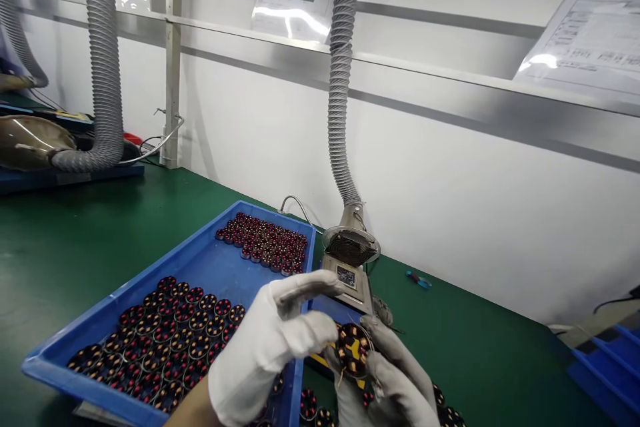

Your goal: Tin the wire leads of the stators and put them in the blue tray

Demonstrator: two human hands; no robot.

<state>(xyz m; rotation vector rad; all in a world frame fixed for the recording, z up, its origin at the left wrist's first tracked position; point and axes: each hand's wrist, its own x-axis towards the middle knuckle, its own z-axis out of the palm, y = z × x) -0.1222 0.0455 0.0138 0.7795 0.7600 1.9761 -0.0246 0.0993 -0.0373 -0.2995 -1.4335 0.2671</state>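
Note:
My right hand (393, 373), in a greyish-white glove, grips a round motor stator (353, 349) with copper-coloured windings and a yellow centre. Close to its left side is my left hand (273, 340), in a white glove, with the index finger stretched out and apart from the others. I cannot tell whether its fingertips touch the stator. Beneath the left hand, a blue tray (200, 257) holds many similar stators (170, 330) with red and copper-coloured coils. More loose stators (309, 403) lie below the hands, partly hidden.
Behind the hands stands a square metal unit (353, 280) under a fume hood (351, 245) on a grey flexible duct (343, 80). A small blue tool (419, 280) lies on the green table (450, 327). Blue bins (607, 367) are at right. A second hood (33, 141) is at left.

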